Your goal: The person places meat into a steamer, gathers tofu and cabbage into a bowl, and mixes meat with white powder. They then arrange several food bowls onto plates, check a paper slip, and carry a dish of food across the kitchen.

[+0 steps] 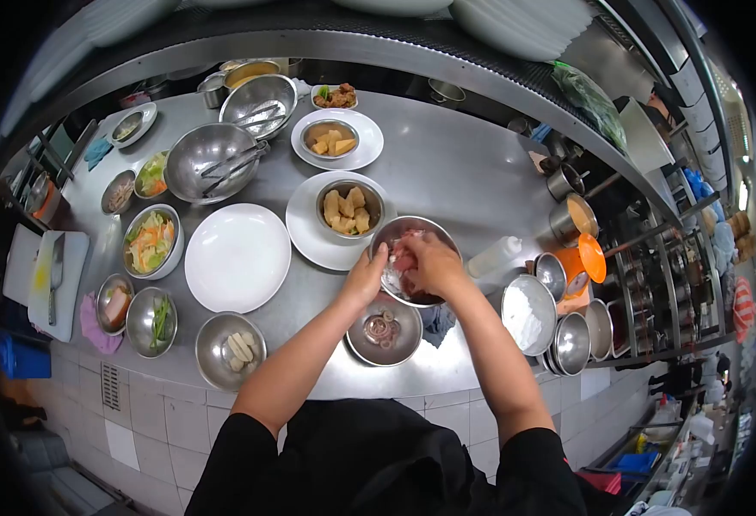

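A steel bowl [440,233] holding pink raw meat [407,257] and some white powder is in front of me, over the table's near half. My left hand [366,278] grips its left rim, thumb on the edge. Inside it, the fingers of my right hand [435,263] are curled down onto the meat; their tips are partly hidden. Just below, a second bowl [359,351] contains sliced onion-like rings [381,328]. Behind, a bowl of battered or pale brown chunks [349,211] sits on a white plate [302,234].
A large white plate [238,258] and several bowls of vegetables lie left. Right are a squeeze bottle [495,255], a bowl of white powder [528,315] and stacked bowls [571,344]. Tongs [233,167] rest in a big bowl. A metal shelf [326,45] overhangs the far side.
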{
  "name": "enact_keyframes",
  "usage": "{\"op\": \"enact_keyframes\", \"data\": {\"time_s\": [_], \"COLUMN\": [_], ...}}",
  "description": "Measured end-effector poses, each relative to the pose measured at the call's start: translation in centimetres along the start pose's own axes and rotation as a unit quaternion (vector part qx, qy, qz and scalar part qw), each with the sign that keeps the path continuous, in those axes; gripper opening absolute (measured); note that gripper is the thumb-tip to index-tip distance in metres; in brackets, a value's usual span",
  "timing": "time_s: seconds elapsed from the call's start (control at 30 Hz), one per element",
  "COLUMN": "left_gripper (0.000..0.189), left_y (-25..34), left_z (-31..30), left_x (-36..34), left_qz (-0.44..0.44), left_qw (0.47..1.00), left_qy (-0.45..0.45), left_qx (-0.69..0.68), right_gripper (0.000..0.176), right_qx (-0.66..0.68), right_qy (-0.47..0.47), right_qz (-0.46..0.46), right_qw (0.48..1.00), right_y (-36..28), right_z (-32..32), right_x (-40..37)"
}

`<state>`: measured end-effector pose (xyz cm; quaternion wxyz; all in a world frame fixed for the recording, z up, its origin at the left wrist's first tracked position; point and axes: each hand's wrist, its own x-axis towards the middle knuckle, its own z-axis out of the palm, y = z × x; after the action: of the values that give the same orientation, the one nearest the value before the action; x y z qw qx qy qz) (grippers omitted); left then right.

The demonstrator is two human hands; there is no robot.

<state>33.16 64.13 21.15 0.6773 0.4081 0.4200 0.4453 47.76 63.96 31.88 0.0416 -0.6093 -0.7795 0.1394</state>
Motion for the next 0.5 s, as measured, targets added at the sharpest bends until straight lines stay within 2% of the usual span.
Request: {"op": "enact_keyframes", "data": {"time_s": [0.03, 0.1, 0.13, 0.17, 0.23, 0.27, 0.33, 0.4, 0.43, 0.47, 0.5], "left_gripper": [0.056, 0.052, 0.052, 0.052, 0.052, 0.052, 0.053, 0.057, 0.058, 0.06, 0.061], "left_y": [0.7, 2.6, 1.3, 2.2, 4.2, 4.9, 6.1, 6.8, 7.3, 7.3, 7.8], "left_z": [0.2, 0.7, 0.2, 0.5, 1.1, 1.3, 2.1, 2.7, 3.0, 2.7, 2.1], "left_x": [-0.3, -1.4, -0.6, -1.0, -1.9, -2.1, -2.2, -1.3, -0.8, 0.4, 1.9], "left_qz": [-0.003, -0.019, 0.012, 0.009, -0.02, -0.017, -0.018, -0.053, -0.07, -0.071, -0.067], "left_qw": [1.0, 0.999, 0.999, 0.999, 0.997, 0.997, 0.994, 0.987, 0.984, 0.978, 0.965], "left_qy": [0.004, 0.015, 0.009, 0.01, -0.022, -0.022, -0.076, -0.143, -0.163, -0.182, -0.2], "left_qx": [0.001, -0.026, -0.038, -0.035, -0.072, -0.067, -0.081, -0.044, -0.017, 0.068, 0.155], "right_gripper": [0.041, 0.044, 0.046, 0.046, 0.045, 0.045, 0.038, 0.036, 0.035, 0.034, 0.039], "right_qx": [0.003, 0.024, -0.005, -0.001, 0.012, 0.015, 0.158, 0.409, 0.423, 0.431, 0.486], "right_qy": [-0.003, 0.009, 0.082, 0.081, 0.244, 0.249, 0.164, 0.054, 0.078, 0.089, 0.088], "right_qz": [-0.002, -0.134, -0.136, -0.136, -0.006, -0.007, 0.107, 0.185, 0.203, 0.213, 0.214], "right_qw": [1.0, 0.991, 0.987, 0.987, 0.97, 0.968, 0.968, 0.892, 0.88, 0.872, 0.842], "right_y": [-0.3, -0.2, 0.2, 0.8, 2.3, 3.8, 7.1, 8.9, 9.0, 9.4, 9.7], "right_z": [-0.5, -0.9, -1.4, -2.2, -3.8, -3.8, -2.8, -1.9, -1.5, -0.7, 0.1], "right_x": [-0.8, -2.0, -2.3, -2.7, -3.5, -3.8, -4.8, -6.0, -6.9, -7.6, -8.6]}}
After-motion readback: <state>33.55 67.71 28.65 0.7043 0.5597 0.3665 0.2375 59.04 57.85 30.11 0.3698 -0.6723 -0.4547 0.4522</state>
